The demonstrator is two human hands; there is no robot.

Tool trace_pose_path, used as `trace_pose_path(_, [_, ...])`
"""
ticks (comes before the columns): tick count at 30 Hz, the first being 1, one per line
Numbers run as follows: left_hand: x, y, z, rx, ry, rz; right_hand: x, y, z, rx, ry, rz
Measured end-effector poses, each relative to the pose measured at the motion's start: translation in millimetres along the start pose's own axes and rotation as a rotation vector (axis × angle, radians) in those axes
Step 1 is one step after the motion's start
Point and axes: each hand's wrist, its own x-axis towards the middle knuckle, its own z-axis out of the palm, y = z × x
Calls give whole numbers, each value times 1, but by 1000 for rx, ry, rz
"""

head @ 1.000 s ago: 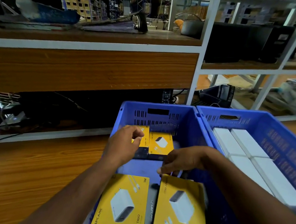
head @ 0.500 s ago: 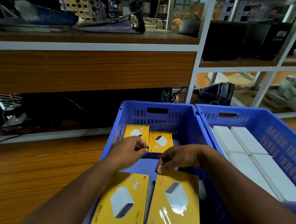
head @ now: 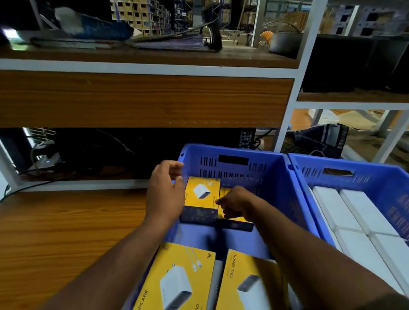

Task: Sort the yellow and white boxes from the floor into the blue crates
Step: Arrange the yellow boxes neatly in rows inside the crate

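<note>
Yellow boxes (head: 202, 196) picturing white chargers fill left crate (head: 233, 164).

— Where are the two hands?

— Both bare arms reach forward and come close together. The left hand (head: 165, 196) is a bit higher and farther out, with its back facing up.

— Is the left hand holding anything?

— No. Its fingers are loosely bent and its thumb sticks out to the side. Nothing sits between them.

— And the right hand (head: 237, 203)?

— It points down and to the left, just beside the left hand. Its fingers are curled under. I cannot tell if they pinch anything.
</note>
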Motion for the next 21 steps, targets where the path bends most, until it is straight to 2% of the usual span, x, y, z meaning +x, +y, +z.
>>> trace_pose_path(2, [3, -5, 1, -15, -27, -63, 10, -2, 9, -42, 8, 31])
trace_pose_path(6, [3, -6, 4, 43, -69, -21, 17, -8, 23, -205, -15, 45])
trace_pose_path(9, [2, -4, 6, 83, -90, 14, 21, -10, 29, -90, -5, 53])
trace_pose_path(14, [3, -5, 7, 100, -96, 20, 27, -11, 32, 251, -35, 109])
trace_pose_path(17, [2, -4, 7, 102, -103, 22, 33, -6, 33, 334, -40, 127])
trace_pose_path(21, [0, -3, 6, 108, -112, 27, 42, -7, 38, 410, 47, 161])
